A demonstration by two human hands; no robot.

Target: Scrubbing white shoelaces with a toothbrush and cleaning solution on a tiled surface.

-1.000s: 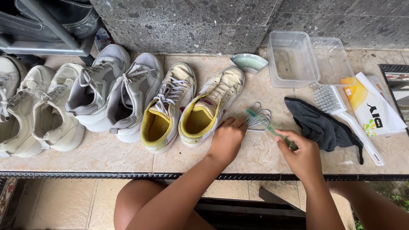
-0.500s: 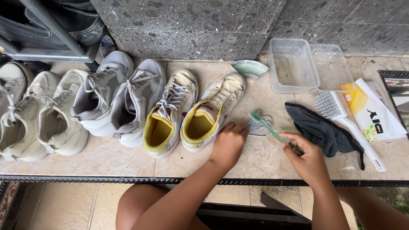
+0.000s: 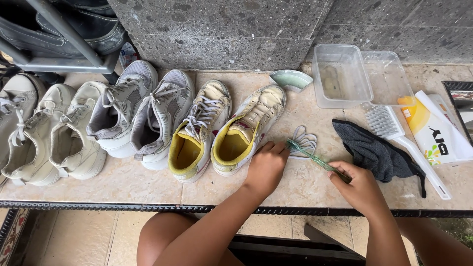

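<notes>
My left hand (image 3: pixel 266 166) rests on the side of a white sneaker with a yellow lining (image 3: pixel 248 129), fingers curled against its sole. My right hand (image 3: pixel 359 187) grips a green toothbrush (image 3: pixel 310 156) by the handle, its bristle end pointing left, close to my left fingertips and the sneaker's edge. A loose pile of white shoelace (image 3: pixel 303 140) lies under the brush head. The matching sneaker (image 3: pixel 199 130) stands just left of the first.
A grey sneaker pair (image 3: pixel 140 111) and beige shoes (image 3: pixel 49 133) line the stone ledge to the left. Right of my hands lie a dark cloth (image 3: pixel 377 155), a white scrub brush (image 3: pixel 401 140), a clear plastic tub (image 3: pixel 341 76), a detergent packet (image 3: pixel 433 128) and a small green dish (image 3: pixel 291 80).
My right hand has shifted slightly, bringing the toothbrush head closer to the sneaker and my left fingers. The left hand stays at the shoe.
</notes>
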